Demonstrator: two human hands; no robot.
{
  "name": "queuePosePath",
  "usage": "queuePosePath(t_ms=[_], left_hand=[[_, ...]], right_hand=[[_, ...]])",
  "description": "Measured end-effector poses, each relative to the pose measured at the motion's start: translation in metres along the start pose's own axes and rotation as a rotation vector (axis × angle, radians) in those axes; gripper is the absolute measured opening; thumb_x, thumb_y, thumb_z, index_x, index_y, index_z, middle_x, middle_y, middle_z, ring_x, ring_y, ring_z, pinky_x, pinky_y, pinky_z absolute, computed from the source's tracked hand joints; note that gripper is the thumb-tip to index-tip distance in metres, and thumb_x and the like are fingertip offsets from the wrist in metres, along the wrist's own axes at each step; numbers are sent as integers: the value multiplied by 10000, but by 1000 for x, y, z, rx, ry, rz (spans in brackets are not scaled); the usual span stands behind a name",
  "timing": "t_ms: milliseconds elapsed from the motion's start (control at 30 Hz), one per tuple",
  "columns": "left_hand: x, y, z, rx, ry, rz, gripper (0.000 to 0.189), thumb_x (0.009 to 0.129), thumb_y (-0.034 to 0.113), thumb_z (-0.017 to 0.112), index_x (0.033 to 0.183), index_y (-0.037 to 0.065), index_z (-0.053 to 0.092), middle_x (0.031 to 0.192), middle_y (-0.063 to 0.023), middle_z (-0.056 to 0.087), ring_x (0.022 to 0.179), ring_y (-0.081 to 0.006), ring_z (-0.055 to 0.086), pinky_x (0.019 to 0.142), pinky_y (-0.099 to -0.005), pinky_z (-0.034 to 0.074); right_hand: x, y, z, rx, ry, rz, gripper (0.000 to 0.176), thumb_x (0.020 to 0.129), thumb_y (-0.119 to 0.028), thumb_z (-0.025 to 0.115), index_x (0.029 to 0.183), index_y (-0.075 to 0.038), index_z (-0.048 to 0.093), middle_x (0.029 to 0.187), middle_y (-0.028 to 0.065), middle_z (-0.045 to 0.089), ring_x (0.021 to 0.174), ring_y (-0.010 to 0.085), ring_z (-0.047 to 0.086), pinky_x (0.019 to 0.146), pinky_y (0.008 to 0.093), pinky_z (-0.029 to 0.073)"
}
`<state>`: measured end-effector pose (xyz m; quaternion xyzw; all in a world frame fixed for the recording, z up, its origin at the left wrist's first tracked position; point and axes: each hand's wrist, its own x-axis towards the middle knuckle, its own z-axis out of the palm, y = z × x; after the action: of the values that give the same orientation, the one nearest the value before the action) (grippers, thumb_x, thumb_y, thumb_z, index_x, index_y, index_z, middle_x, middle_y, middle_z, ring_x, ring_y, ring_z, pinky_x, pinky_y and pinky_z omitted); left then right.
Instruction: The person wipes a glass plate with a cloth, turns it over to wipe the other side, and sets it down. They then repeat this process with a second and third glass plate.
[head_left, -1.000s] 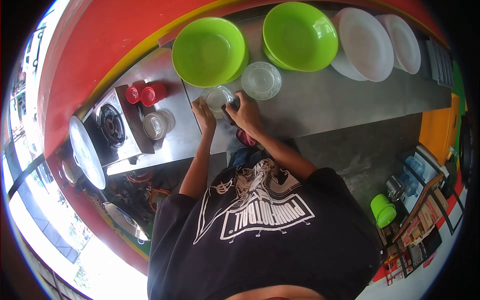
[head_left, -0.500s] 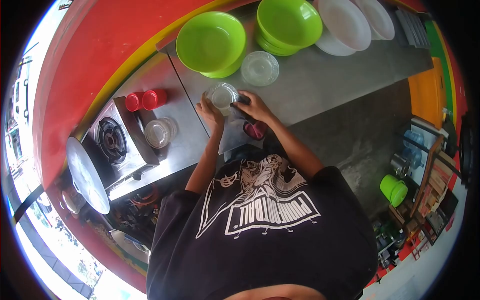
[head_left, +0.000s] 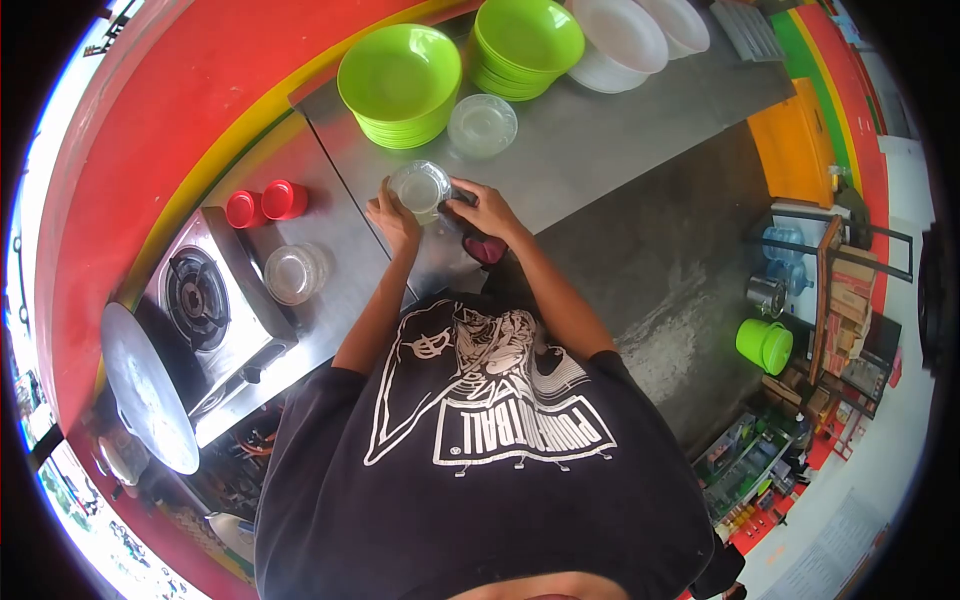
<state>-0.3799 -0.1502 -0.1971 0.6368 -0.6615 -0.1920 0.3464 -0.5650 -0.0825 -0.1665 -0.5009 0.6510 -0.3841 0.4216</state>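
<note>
A small clear glass bowl (head_left: 421,183) is held up between my two hands over the steel counter. My left hand (head_left: 398,220) grips its left rim, fingers closed around the edge. On the other side my right hand (head_left: 492,214) is closed on a dark cloth (head_left: 458,199) pressed at the bowl's right edge. A maroon piece (head_left: 486,248) hangs below that hand and looks like part of the cloth. Just beyond the held bowl stands a stack of similar clear glass bowls (head_left: 483,125).
Stacks of green bowls (head_left: 400,75) and white bowls (head_left: 618,45) line the counter's back. To the left, more glass bowls (head_left: 292,274) and red cups (head_left: 284,199) sit near a gas stove (head_left: 197,298). A large round metal lid (head_left: 150,388) leans beside the stove.
The view has shifted, so the counter and its things appear farther left. Both hands still hold the bowl and cloth, and the bowl's opening now faces the camera slightly more.
</note>
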Motion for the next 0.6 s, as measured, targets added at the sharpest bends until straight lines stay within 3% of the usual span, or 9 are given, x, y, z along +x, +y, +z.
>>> queuePosePath(t_ms=[133,233,333,433,600], left_hand=[[1,-7,-1,-1,-27,64,379,990,95,468,1347,120,595,998,-188,518,963,-357,482,924,-482,387],[0,-6,0,8,-22,56,389,978,75,468,1345,111,593,995,-194,518,960,-359,481,922,-484,388],[1,-8,2,15,-24,66,384,980,74,471,1344,101,590,996,-198,518,963,-360,480,923,-484,388],[1,-10,2,11,-27,83,376,991,83,471,1348,98,584,1002,-197,516,968,-359,478,927,-482,389],[-1,-6,1,-25,-23,63,378,996,78,465,1358,96,573,1022,-194,515,983,-361,477,936,-487,388]], right_hand=[[-9,-7,-4,-28,21,-48,515,881,-276,727,1369,-147,627,1161,218,705,676,243,641,689,356,533],[-10,-4,-1,-112,97,-159,465,892,-269,698,1340,-159,648,1113,210,712,763,310,676,739,380,541],[-15,-8,-2,-254,107,-58,396,897,-275,679,1274,-152,686,1042,195,718,834,359,677,772,405,541],[-19,-4,1,-306,164,-77,337,899,-280,677,1205,-142,716,985,182,716,826,370,672,757,405,542],[-24,-1,1,-138,181,-31,296,904,-258,687,1164,-121,723,1027,187,722,871,352,696,774,393,549]])
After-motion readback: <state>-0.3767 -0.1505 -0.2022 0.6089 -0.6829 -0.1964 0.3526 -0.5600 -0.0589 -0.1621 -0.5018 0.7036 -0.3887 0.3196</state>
